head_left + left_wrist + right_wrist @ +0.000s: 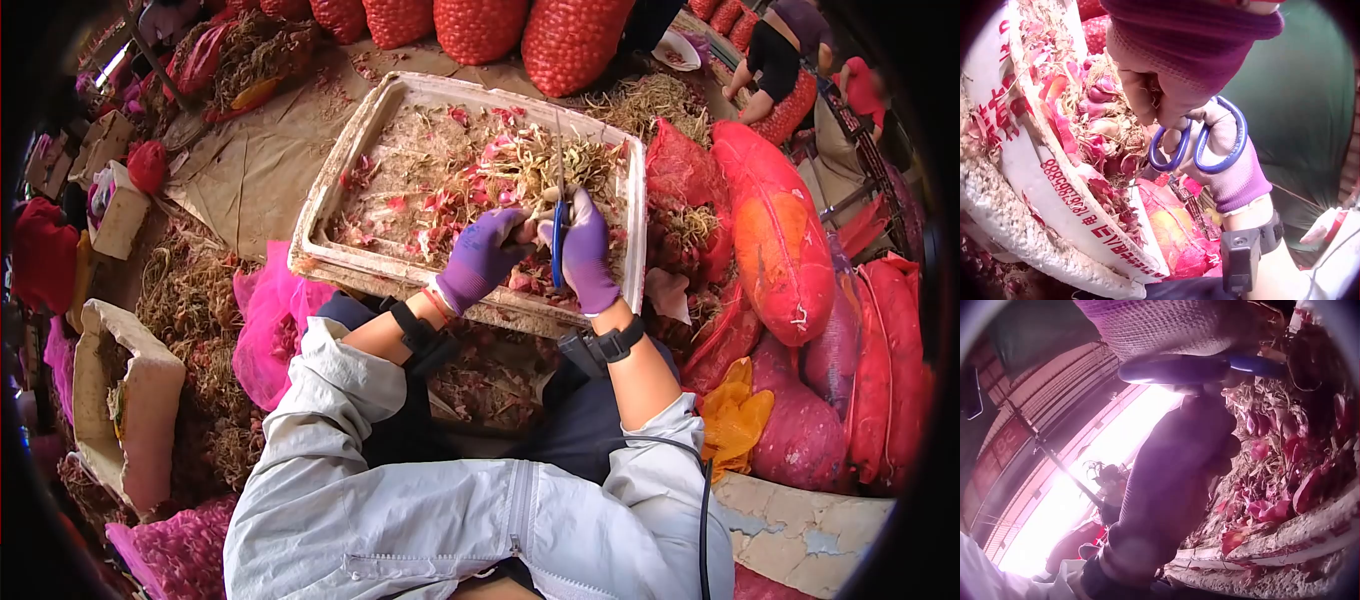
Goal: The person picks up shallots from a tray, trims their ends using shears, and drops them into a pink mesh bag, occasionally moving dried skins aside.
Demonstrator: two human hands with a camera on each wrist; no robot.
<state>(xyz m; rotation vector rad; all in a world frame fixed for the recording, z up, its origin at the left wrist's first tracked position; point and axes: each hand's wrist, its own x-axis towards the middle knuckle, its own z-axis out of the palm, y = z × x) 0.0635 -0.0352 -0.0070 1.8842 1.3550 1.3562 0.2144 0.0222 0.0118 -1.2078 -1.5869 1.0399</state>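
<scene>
My right hand, in a purple glove, grips scissors with blue handles. Their blades point away from me over a shallow white foam tray. In the left wrist view, gloved right-hand fingers pass through the scissors' blue loops. My left hand, also gloved in purple, is beside them above the tray's near side. Its fingers are curled, with dry straw-like shallot stalk showing between them; the rest of what it holds is hidden. Shallots with dried stalks and loose red skins lie in the tray.
Red net sacks full of bulbs line the far side. More stuffed red sacks lie at the right. A foam box and heaps of dried stalks are at the left, near pink netting. Another person is at the far right.
</scene>
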